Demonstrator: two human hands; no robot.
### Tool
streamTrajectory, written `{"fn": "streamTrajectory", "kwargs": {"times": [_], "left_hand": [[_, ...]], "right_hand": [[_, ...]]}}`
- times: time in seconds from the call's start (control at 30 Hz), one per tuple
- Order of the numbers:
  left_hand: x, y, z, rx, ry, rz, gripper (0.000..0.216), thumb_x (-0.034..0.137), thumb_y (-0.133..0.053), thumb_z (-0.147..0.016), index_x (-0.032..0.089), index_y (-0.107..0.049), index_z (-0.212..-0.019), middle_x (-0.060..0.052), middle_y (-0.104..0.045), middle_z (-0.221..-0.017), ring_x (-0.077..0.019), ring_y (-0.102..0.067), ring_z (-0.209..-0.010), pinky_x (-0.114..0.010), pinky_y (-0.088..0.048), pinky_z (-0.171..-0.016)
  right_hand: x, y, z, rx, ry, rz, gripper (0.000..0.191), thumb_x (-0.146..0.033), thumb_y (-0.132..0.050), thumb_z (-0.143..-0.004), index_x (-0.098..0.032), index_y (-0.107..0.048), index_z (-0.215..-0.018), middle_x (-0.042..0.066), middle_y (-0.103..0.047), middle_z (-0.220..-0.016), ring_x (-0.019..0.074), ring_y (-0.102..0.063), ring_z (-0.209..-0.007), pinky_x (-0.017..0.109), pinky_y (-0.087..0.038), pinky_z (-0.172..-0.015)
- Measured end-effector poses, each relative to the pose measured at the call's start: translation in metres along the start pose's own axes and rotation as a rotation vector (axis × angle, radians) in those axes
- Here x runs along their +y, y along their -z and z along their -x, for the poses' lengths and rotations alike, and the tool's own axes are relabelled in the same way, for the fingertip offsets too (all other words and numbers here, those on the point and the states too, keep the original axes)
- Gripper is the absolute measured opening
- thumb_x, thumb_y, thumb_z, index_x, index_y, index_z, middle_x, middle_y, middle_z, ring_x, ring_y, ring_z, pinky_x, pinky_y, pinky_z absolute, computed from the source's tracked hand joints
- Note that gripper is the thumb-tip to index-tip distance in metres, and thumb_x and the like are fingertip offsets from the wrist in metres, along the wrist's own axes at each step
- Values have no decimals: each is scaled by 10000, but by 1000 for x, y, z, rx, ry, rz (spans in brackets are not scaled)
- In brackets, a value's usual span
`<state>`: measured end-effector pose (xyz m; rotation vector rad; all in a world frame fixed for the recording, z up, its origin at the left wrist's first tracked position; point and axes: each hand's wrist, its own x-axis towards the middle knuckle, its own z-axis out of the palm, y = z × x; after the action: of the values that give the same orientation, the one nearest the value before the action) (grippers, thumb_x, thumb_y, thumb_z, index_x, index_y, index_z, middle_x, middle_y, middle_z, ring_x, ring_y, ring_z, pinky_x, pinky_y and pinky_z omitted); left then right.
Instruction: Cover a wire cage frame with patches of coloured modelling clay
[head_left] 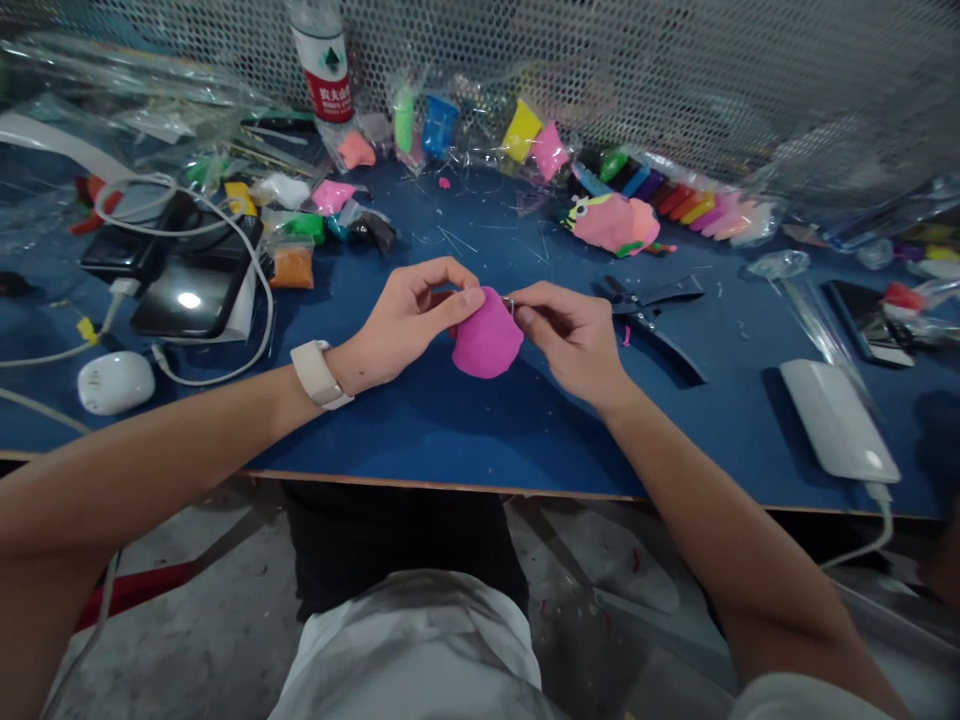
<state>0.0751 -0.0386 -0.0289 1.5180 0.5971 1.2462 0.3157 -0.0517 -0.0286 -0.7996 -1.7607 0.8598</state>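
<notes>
A magenta lump of modelling clay (487,340) is held just above the blue table (465,430), between both hands. My left hand (409,320) grips its left side, thumb pressed on the top edge; a white watch sits on that wrist. My right hand (570,335) pinches something small and shiny, possibly a metal ring, at the lump's upper right edge. I cannot make out what it is.
Black pliers (652,310) lie right of my hands. A pink clay figure (611,222) and bags of coloured clay (525,135) sit at the back, with a water bottle (324,70). Phones (184,295), cables and a white mouse (116,382) crowd the left; a white power bank (836,420) lies right.
</notes>
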Motion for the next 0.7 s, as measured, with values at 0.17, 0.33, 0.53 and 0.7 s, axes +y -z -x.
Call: {"fn": "streamTrajectory", "kwargs": {"times": [0.17,0.33,0.53,0.7], "left_hand": [[3,2,0,-53,32,14,429,622,-858,-1008,201,-806,-943,-60,-774,-951,-154,-708,-800,-301,-567,-698],[6,5,-1,-125,19,16,393,593,-867,-1012,209,-828,-939,-69,-778,-1008,-180,-731,-915,-329,-610,-836],[4,9,-2,-185,35,-29,404,614,-848,-1020,216,-859,-950,-123,-756,-1247,-253,-728,-1205,-344,-639,-921],[2,10,-1,-211,18,-83,397,612,-831,-1035,221,-865,-978,-135,-752,-1323,-284,-701,-1352,-369,-641,-980]], "right_hand": [[-7,-3,2,25,94,60,236,-496,-775,-1100,-308,-915,-1118,28,-842,-1000,173,-767,-792,292,-649,-608],[-9,-1,2,30,152,118,233,-501,-783,-1097,-316,-924,-1094,32,-865,-1008,186,-778,-818,336,-691,-699],[-13,-1,2,58,188,223,216,-444,-752,-1122,-315,-925,-1115,35,-878,-1019,191,-804,-853,338,-684,-763],[-14,0,4,61,180,231,229,-485,-763,-1108,-313,-914,-1100,42,-877,-1045,202,-804,-874,360,-692,-785]]}}
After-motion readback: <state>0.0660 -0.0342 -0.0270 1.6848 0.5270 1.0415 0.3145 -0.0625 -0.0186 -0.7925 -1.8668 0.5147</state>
